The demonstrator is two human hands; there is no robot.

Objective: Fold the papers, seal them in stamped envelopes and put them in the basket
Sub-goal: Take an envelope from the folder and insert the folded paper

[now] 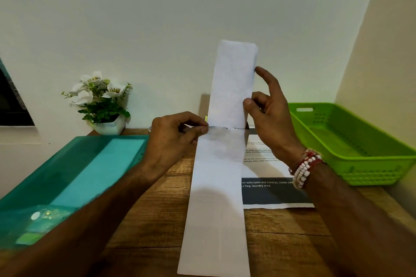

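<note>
Hidden: printed sheet (pixel 270 195) partly under folded paper (pixel 216 198), whose near end is cut off.
Fingers: left hand (pixel 171 139) pinches the crease; right hand (pixel 270 119) pinches the raised part.
Count: two papers, one basket (pixel 371 174).

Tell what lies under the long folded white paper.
Right of the white paper, a printed sheet with a dark band pokes out on the wooden table; its left part is covered.

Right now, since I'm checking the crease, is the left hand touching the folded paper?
Touching. The head view shows the left hand pinching the folded paper at its crease, fingertips on the left edge.
</note>
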